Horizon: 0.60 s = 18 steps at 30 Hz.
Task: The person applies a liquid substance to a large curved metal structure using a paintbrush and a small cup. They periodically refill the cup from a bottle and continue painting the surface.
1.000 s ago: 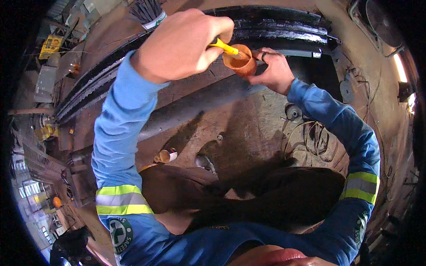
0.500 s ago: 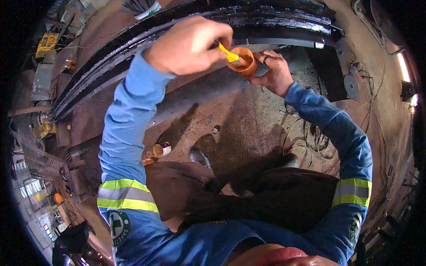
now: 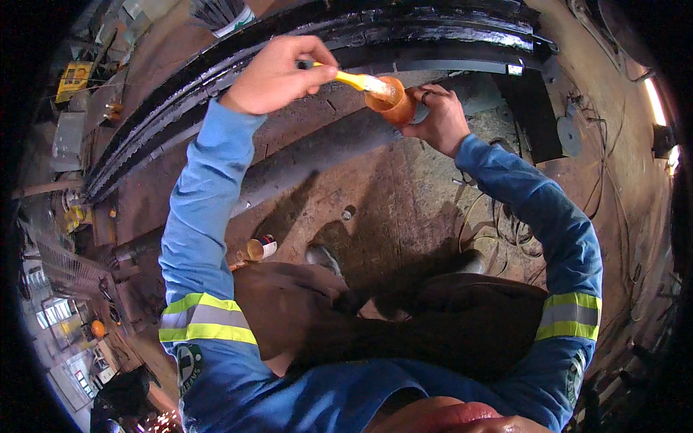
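Note:
My left hand point(image 3: 283, 75) is closed round the handle of a yellow paintbrush point(image 3: 348, 78). The brush slants down to the right, and its pale bristles lie at the mouth of a small orange cup point(image 3: 394, 108). My right hand point(image 3: 440, 117) grips that cup from its right side, a dark ring on one finger. The cup is tilted toward the brush, with an orange-brown coating on its inside. Both hands are above a dark flat metal piece point(image 3: 317, 148), in front of long glossy black beams point(image 3: 433, 37).
An open can point(image 3: 260, 248) lies on its side by my left leg. Coiled cables point(image 3: 509, 231) rest on the floor at right. A round grey disc point(image 3: 569, 137) sits beside a black plate point(image 3: 530, 119). Sparks point(image 3: 164, 420) show at lower left.
My left hand has shifted left and turned, so more of the brush's handle and bristles shows. The cup has tipped more to the left in my right hand. Sparks have appeared at lower left.

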### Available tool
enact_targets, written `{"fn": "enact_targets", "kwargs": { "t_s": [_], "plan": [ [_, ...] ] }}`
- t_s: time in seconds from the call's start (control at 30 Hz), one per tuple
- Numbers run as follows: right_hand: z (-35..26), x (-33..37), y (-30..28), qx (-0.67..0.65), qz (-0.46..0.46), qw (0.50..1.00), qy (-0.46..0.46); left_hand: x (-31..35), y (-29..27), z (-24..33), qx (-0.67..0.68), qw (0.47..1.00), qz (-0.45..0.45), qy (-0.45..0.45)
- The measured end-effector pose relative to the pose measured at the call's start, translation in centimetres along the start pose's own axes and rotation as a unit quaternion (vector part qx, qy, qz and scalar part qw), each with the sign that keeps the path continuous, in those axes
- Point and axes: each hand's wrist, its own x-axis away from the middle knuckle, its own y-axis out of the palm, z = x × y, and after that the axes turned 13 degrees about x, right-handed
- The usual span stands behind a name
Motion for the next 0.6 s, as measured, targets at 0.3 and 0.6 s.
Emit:
{"fn": "enact_targets", "kwargs": {
  "t_s": [0.3,0.6],
  "plan": [
    [0.3,-0.2,-0.7,0.001,-0.003,1.0,0.029,0.5,-0.1,-2.1,-0.071,0.991,0.038,0.109],
    [-0.5,-0.2,-1.4,0.073,-0.003,0.997,0.02,-0.6,3.7,-2.5,-0.082,0.99,0.004,0.111]
  ]
}}
